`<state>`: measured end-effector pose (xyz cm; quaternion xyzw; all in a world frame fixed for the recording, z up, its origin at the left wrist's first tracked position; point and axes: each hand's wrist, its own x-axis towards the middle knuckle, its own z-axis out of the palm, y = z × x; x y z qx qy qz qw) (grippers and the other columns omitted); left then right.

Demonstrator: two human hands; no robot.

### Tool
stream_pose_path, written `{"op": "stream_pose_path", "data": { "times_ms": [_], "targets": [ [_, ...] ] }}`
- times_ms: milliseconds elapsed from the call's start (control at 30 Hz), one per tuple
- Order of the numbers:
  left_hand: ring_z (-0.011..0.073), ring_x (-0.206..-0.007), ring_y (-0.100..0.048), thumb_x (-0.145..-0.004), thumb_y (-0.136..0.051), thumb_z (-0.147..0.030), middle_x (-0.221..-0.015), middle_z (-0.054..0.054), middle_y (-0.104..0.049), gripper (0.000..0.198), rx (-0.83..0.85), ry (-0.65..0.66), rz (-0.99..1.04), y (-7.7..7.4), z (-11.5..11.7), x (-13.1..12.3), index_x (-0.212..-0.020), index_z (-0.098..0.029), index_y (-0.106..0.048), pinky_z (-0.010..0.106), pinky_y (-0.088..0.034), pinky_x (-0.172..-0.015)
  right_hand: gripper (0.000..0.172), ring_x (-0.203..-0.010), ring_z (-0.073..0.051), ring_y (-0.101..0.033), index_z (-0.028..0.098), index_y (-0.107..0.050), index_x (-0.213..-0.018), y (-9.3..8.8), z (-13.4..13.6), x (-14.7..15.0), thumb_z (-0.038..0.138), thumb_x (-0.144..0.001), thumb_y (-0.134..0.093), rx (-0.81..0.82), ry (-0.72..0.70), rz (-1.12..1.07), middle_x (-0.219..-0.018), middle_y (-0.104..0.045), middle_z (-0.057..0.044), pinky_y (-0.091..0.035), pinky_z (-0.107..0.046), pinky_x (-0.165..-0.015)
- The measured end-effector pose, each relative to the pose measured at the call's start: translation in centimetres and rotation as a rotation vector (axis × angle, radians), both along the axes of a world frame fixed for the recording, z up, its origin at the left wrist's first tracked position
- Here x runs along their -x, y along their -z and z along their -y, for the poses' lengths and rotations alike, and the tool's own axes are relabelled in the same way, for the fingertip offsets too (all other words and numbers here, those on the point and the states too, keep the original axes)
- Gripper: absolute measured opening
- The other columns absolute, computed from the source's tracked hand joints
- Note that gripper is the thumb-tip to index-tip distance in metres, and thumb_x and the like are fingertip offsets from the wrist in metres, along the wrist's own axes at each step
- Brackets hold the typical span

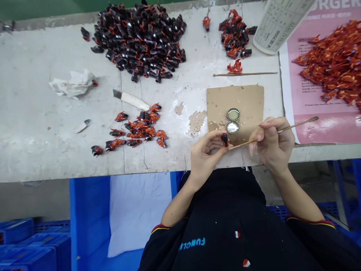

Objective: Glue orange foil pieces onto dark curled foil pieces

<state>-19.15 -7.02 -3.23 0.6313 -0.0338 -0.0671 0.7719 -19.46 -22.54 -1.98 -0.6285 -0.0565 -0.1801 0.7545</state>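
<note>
1. Left hand (pixel 207 156): fingertips pinched on a small black piece (pixel 224 140).
2. Right hand (pixel 273 145): fingers closed around a thin stick (pixel 297 125), its tip just beside the piece.
3. Beyond the piece, metal caps (pixel 233 128) lie on cardboard (pixel 217 101).

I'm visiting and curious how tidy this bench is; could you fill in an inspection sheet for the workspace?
Surface: pale table, worn, with brown patches.
Job's things: black piece, stick; two caps on cardboard; black pile, orange pile.
Clutter: crumpled tissue, wrapped blade, second stick.
Hands: left hand holds the black piece; right hand holds the stick, its tip by the left fingertips.
Cables: nothing seen.
Surroundings: blue crates below table level.
</note>
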Motion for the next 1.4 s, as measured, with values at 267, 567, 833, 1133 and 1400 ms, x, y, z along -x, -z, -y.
{"op": "stream_pose_path", "data": {
  "times_ms": [267,567,833,1133,1400],
  "targets": [
    [0.0093,-0.076,-0.074,-0.075,-0.081,-0.014,-0.084,0.0,-0.076,0.026,-0.038,-0.004,-0.014,-0.3,-0.1,-0.1,-0.099,-0.018,-0.072,0.014,-0.062,-0.073,0.033,-0.111,-0.018,-0.065,0.038,-0.068,-0.126,-1.1,14.5,0.6,0.024,-0.1,-0.054,1.055,0.617,0.216,-0.111,-0.073,-0.003,-0.05,-0.037,-0.102],
    [0.0138,-0.075,-0.075,-0.074,-0.082,-0.024,-0.082,0.002,-0.077,0.025,-0.134,-0.028,-0.034,0.3,-0.4,-0.3,-0.097,-0.018,-0.073,0.018,-0.065,-0.071,0.031,-0.132,-0.029,-0.051,0.029,-0.071,-0.118,-0.4,22.8,-1.6,0.015,-0.096,-0.055,1.622,0.265,-0.095,-0.131,-0.065,-0.008,-0.034,-0.048,-0.11],
    [0.0169,-0.071,-0.074,-0.074,-0.083,-0.043,-0.078,0.003,-0.074,0.035,-0.194,-0.06,-0.01,1.6,-0.4,0.0,-0.097,-0.017,-0.074,0.024,-0.067,-0.069,0.015,-0.101,-0.028,-0.064,0.021,-0.068,-0.093,-1.4,19.1,-1.2,0.031,-0.095,-0.058,1.401,0.446,-0.069,-0.1,-0.072,-0.011,-0.043,-0.046,-0.094],
    [0.0147,-0.066,-0.074,-0.076,-0.079,-0.022,-0.076,-0.001,-0.075,0.018,-0.192,-0.077,0.208,-1.1,0.7,-0.9,-0.093,-0.02,-0.074,0.02,-0.066,-0.066,0.02,-0.065,-0.012,-0.066,0.022,-0.057,-0.087,-1.8,6.5,1.8,0.032,-0.101,-0.048,1.014,0.384,0.073,-0.073,-0.066,0.002,-0.052,-0.022,-0.059],
    [0.0162,-0.072,-0.077,-0.079,-0.077,-0.026,-0.084,0.0,-0.077,0.02,-0.25,-0.044,0.283,-1.6,1.5,-1.8,-0.099,-0.022,-0.074,0.021,-0.067,-0.072,0.029,-0.076,-0.013,-0.064,0.019,-0.065,-0.085,-1.3,2.4,2.4,0.046,-0.095,-0.058,0.472,0.107,-0.18,-0.079,-0.066,-0.003,-0.052,-0.024,-0.071]
  ]
}}
